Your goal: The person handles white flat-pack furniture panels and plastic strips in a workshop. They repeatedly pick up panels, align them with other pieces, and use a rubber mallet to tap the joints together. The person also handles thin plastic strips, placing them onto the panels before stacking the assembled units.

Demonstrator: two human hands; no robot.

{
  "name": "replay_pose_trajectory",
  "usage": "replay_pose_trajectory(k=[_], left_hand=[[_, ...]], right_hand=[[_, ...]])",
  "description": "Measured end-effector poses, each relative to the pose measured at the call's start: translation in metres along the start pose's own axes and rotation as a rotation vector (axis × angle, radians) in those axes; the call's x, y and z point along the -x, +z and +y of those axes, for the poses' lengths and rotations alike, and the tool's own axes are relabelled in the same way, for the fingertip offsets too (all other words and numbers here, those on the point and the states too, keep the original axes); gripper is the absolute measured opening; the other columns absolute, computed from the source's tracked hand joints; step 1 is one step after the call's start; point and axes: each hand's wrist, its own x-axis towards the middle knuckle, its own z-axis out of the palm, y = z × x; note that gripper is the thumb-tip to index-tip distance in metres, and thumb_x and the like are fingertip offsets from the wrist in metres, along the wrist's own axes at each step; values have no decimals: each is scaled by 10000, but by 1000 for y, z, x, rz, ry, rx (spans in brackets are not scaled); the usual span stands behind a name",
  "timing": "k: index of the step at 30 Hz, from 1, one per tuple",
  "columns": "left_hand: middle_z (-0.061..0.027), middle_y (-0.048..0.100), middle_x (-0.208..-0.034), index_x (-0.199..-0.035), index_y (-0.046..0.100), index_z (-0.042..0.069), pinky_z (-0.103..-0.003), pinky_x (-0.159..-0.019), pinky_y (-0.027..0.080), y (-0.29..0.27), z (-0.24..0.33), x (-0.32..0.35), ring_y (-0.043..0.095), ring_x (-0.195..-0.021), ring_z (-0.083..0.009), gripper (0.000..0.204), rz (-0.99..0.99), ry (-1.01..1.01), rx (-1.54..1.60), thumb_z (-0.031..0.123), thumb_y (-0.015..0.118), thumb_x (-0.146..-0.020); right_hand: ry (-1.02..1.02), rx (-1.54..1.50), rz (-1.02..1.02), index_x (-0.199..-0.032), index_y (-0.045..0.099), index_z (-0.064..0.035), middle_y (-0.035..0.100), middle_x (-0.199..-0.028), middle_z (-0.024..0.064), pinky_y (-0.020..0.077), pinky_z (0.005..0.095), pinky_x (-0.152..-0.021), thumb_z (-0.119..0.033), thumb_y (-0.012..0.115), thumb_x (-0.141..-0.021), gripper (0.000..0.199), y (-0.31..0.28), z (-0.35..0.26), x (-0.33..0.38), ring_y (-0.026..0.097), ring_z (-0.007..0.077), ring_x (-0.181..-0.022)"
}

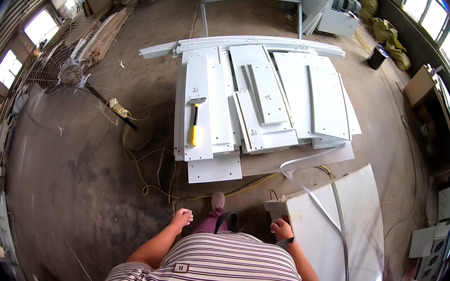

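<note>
My left hand (183,218) hangs in front of my left hip, its fingers loosely curled and nothing visible in them. Beside the near corner of a white board-topped table (332,212), my right hand (281,229) is also curled, with no object showing in it. Ahead lies a low stack of white panels (291,87) with small drilled holes. On its left part rests a hand tool (194,126) with a yellow and black handle and a grey crosswise head. A pale edging strip (319,205) curves from the stack over the table.
A standing fan (73,72) with a wire guard is at the left. Yellow cable (197,198) loops over the floor before my foot. Long white profiles (262,43) lie along the stack's far edge. A dark bucket (377,56) and a wooden desk (441,114) stand right.
</note>
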Motion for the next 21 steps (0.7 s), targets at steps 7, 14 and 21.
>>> replay_pose_trajectory(k=[7, 14, 21], left_hand=[[-86, 637, -891, -1040, 558, 16, -317, -679, 500, -13, 93, -137, 615, -782, -202, 366, 258, 433, -289, 295, 675, -834], [-210, 560, -1122, -1102, 504, 6, -441, -869, 471, 23, 215, -222, 561, -1026, -365, 552, 463, 473, -818, 419, 679, -781], [-243, 603, -947, -990, 404, -15, -481, -691, 522, 56, 265, -222, 623, -846, -397, 374, 265, 311, -796, 306, 532, -849]], right_hand=[[-36, 42, -82, -924, 617, 16, 668, -795, 98, 535, 286, -670, -164, 585, -863, 193, 12, -58, -51, 669, 163, -718], [94, 59, -65, -938, 609, 22, 669, -796, 100, 526, 290, -682, -184, 583, -873, 218, 19, -144, -71, 663, 170, -724], [53, 211, -72, -964, 605, -11, 658, -779, 107, 503, 312, -695, -264, 557, -898, 266, 52, -219, -140, 648, 196, -730]])
